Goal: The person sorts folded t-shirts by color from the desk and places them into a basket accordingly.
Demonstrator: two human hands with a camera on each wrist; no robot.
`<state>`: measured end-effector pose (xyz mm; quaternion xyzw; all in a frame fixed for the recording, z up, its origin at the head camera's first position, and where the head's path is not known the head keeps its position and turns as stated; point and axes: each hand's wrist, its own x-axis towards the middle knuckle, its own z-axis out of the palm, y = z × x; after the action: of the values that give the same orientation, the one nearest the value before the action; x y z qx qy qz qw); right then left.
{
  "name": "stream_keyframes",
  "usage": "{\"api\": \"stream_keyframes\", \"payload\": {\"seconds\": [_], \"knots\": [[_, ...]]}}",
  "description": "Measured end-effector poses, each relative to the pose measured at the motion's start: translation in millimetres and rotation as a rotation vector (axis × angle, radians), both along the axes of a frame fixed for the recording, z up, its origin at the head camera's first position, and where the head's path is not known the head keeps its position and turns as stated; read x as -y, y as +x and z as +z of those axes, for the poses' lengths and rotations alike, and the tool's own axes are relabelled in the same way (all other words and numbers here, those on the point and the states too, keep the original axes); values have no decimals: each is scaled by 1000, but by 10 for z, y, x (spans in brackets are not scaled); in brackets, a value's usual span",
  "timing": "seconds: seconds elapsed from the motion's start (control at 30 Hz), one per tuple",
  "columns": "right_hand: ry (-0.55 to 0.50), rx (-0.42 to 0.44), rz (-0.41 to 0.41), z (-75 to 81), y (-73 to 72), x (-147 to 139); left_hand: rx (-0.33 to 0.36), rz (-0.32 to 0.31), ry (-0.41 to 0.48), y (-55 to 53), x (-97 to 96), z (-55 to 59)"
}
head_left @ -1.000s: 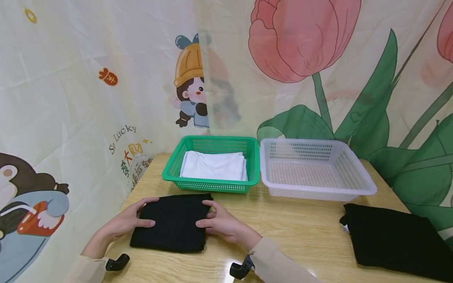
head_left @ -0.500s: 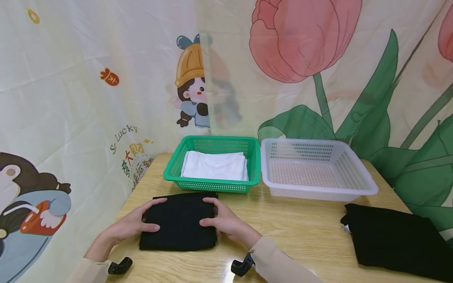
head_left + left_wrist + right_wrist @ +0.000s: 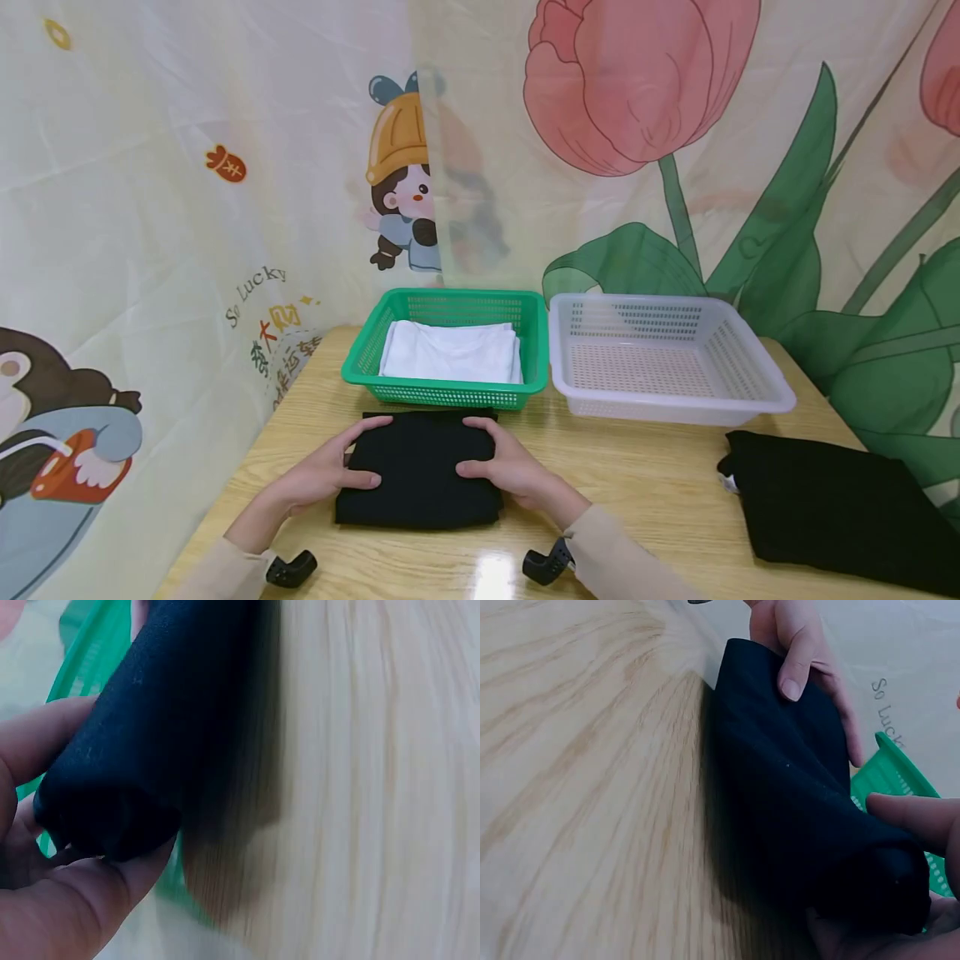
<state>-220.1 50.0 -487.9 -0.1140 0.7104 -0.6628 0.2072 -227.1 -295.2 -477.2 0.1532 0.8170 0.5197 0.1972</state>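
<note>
Between both hands is a folded piece of black cloth (image 3: 420, 479), a flat rectangle in front of the green basket in the head view. My left hand (image 3: 324, 477) grips its left side, thumb and index finger over the top and the other fingers hidden beneath. On the opposite side, my right hand (image 3: 519, 468) holds it the same way. The left wrist view shows the thick rolled-looking side of the black cloth (image 3: 150, 727) between thumb and fingers. In the right wrist view, the black cloth (image 3: 787, 787) sags a little between the two hands, close over the table.
A green basket (image 3: 446, 393) holding a folded white cloth (image 3: 450, 352) stands at the back of the wooden table (image 3: 600, 483). Beside it is a white basket (image 3: 678, 404). Another black cloth (image 3: 840, 508) lies at the right. A printed curtain (image 3: 480, 125) hangs behind.
Both hands have moved to the right along the table with the folded black cloth between them. The baskets and the other black cloth have stayed in place.
</note>
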Motion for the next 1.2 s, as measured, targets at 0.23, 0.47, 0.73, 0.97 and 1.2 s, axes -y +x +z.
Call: {"api": "stream_keyframes", "payload": {"seconds": [0.23,0.47,0.73,0.97,1.2], "knots": [[-29,20,20,33,74,-407,12,-28,40,8,-396,13],[-1,-7,-27,67,199,-850,14,-70,91,20,-836,80],[-38,-1,-40,146,344,-1349,42,-104,139,19,-1344,173],[5,-5,-66,236,464,-1737,60,-136,179,33,-1731,217],[87,5,-125,315,580,-2075,78,-163,234,73,-2082,268]]}}
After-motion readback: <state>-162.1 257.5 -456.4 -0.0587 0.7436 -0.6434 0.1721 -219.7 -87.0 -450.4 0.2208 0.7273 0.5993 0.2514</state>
